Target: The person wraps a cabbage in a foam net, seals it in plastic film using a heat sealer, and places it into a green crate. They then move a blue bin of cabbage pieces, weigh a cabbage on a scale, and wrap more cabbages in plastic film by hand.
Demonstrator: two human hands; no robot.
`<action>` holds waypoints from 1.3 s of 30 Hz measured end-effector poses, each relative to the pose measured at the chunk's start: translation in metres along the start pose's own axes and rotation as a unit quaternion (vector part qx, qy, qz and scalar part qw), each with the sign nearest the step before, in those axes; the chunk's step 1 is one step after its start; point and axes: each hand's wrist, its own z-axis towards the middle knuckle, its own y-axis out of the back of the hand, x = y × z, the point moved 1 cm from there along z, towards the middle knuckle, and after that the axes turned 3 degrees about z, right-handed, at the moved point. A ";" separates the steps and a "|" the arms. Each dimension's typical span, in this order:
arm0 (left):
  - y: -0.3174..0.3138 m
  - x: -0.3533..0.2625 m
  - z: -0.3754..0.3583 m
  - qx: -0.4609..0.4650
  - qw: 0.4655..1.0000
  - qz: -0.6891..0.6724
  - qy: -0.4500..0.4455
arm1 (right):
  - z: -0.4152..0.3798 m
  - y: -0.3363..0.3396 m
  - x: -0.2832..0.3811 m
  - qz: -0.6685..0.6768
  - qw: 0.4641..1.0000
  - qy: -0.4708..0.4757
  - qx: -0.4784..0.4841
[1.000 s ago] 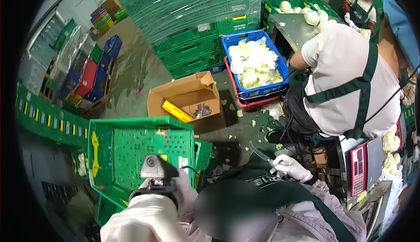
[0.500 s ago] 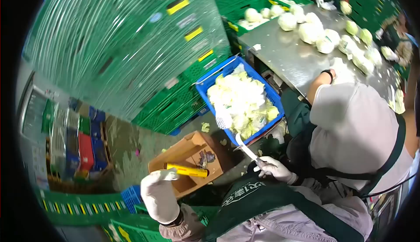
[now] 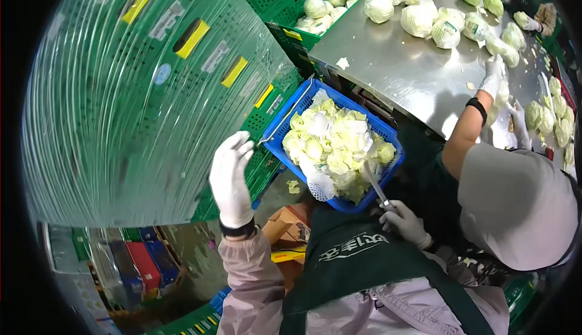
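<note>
White-gloved and seemingly empty, the left hand (image 3: 232, 174) has risen beside film-wrapped crates (image 3: 151, 123); the right hand (image 3: 406, 223) grips a knife (image 3: 378, 191) at the blue basket's (image 3: 348, 100) near side, its cabbage leaves (image 3: 342, 153) now apparently within easier reach.

Background: film-wrapped green crates (image 3: 151, 111) at 10 o'clock, red crate (image 3: 144, 265) beside blue crate (image 3: 162, 261) at 8, open carton (image 3: 284, 221) with yellow item (image 3: 288, 255) at 6, co-worker in pale cap (image 3: 515, 205) between 3 and 4, another person's sleeve (image 3: 547, 17) at 2.
</note>
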 end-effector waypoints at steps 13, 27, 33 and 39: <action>0.081 0.475 0.154 0.030 0.824 0.113 0.555 | 0.115 -0.050 -0.173 0.107 0.863 -0.244 -0.430; 0.080 0.472 0.201 0.336 0.784 0.432 0.293 | 0.172 0.016 -0.367 0.007 0.823 -0.368 -0.432; 0.044 0.490 0.216 0.361 0.845 0.367 0.147 | 0.245 0.070 -0.445 -0.163 0.839 -0.318 -0.411; 0.023 0.545 0.233 0.375 0.806 0.448 0.092 | 0.283 0.075 -0.483 0.077 0.863 -0.165 -0.471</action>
